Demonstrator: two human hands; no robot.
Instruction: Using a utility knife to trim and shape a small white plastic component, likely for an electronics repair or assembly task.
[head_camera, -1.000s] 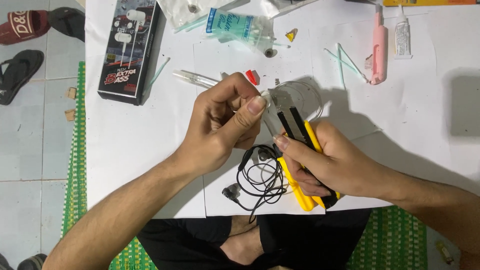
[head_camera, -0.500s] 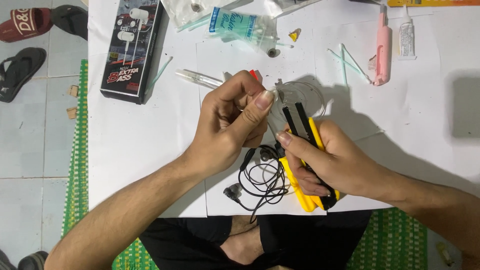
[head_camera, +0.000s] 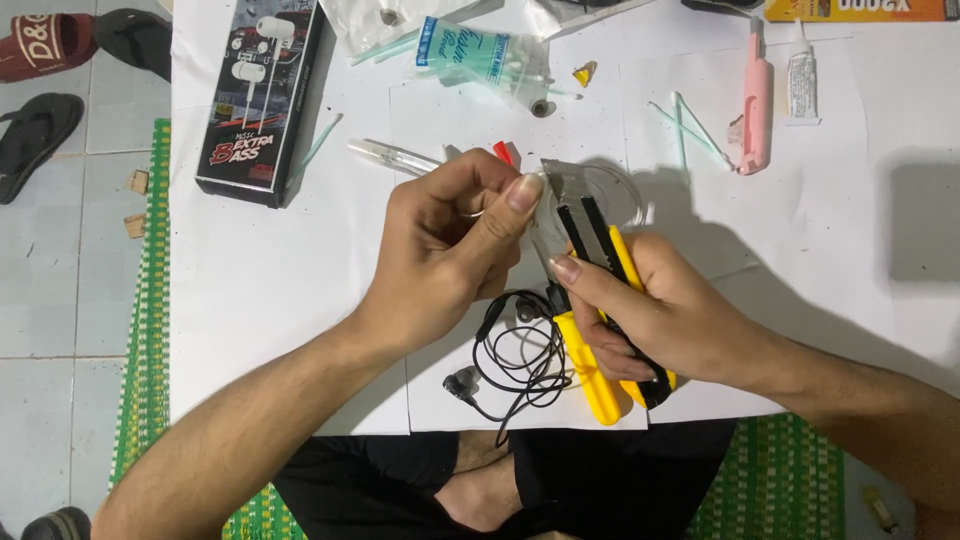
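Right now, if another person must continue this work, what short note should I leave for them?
Left hand: fingers pinched on something small at the plier jaws; what it is I cannot tell.
Right hand: gripping the yellow-handled pliers, metal head pointing up toward the left fingertips.
Black earphone cable: coiled on the white paper below both hands, one end rising toward the left hand.
Nearby: black earphone box upper left, pink tool and small glue tube upper right.
Done: tools laid out, cable brought to the pliers.
Left: whether any cut is made cannot be seen.

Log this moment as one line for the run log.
left hand: pinches black earphone cable | right hand: grips yellow-handled pliers | surface: white table
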